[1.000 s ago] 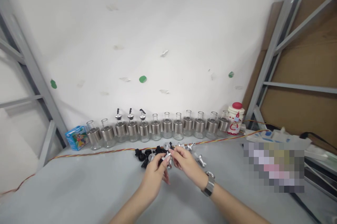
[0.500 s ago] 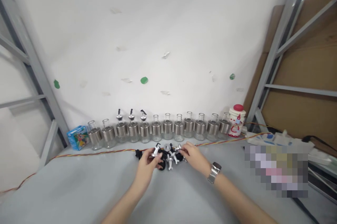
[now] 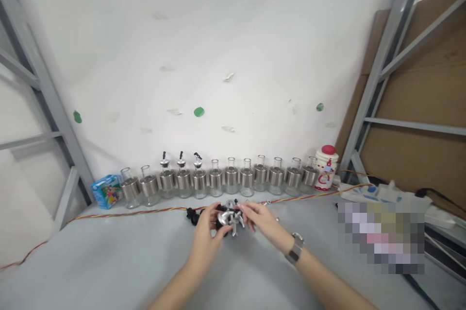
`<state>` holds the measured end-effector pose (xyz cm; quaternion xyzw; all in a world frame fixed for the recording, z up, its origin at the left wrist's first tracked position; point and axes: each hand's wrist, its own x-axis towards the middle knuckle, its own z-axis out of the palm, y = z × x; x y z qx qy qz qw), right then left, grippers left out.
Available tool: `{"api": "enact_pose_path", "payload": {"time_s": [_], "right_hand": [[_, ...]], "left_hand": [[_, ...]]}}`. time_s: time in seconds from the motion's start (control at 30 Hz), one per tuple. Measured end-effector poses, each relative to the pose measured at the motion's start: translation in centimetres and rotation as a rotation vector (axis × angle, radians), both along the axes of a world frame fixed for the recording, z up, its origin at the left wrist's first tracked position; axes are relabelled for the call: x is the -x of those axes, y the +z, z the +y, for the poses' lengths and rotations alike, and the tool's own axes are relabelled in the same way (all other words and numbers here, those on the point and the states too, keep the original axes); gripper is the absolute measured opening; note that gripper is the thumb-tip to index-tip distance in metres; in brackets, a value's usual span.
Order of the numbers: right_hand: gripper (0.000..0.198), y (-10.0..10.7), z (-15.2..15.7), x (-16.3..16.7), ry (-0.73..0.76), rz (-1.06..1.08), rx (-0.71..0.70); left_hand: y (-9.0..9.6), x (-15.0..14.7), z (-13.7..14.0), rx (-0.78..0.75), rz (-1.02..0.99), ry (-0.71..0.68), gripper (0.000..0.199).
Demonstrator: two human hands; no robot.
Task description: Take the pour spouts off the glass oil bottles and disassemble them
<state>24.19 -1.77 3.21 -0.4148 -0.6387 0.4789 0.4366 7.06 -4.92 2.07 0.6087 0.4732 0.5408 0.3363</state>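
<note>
My left hand (image 3: 207,233) is closed around the base of a silver pour spout (image 3: 223,218), its tip pointing to the right. My right hand (image 3: 261,221) pinches at the tip end of the same spout, where a dark part shows; the fingertips partly hide it. Beneath and behind both hands lies a pile of loose silver and black spout parts (image 3: 235,230). Some black stopper pieces (image 3: 191,215) stick out to the left of my left hand.
Along the wall stands a row of glass bottles with steel bands (image 3: 215,179); three carry spouts (image 3: 181,159). A blue box (image 3: 107,192) and a red-lidded jar (image 3: 326,168) flank them. A twisted cable (image 3: 145,211) crosses the grey table (image 3: 109,261). Power strips (image 3: 395,194) lie right.
My left hand has turned the pour spout so its tip points right. My right hand has moved left from the pile's right side to the spout's tip.
</note>
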Motion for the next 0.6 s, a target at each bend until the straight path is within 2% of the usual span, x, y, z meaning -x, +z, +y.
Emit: {"api": "enact_pose_path", "payload": {"time_s": [0.07, 0.13, 0.23, 0.33, 0.37, 0.6], "right_hand": [[0.036, 0.0, -1.0, 1.4, 0.069, 0.126, 0.095], [0.034, 0.0, -1.7, 2.3, 0.018, 0.191, 0.090], [0.034, 0.0, -2.1, 2.8, -0.069, 0.258, 0.069], [0.035, -0.2, -2.0, 2.7, -0.083, 0.353, 0.118], [0.035, -0.2, -1.9, 2.7, -0.083, 0.380, 0.142], [0.041, -0.7, -2.5, 3.4, -0.001, 0.423, 0.270]], "left_hand": [[-0.1, -0.2, -0.2, 0.010, 0.036, -0.068, 0.055], [-0.1, -0.2, -0.3, 0.000, 0.118, -0.100, 0.056], [0.1, 0.1, -0.4, -0.062, 0.239, -0.065, 0.048], [0.3, 0.2, -0.6, -0.122, 0.378, -0.015, 0.022], [0.4, 0.2, -0.7, -0.138, 0.432, -0.002, 0.018], [0.1, -0.4, -1.2, -0.215, 0.691, 0.060, 0.024]]}}
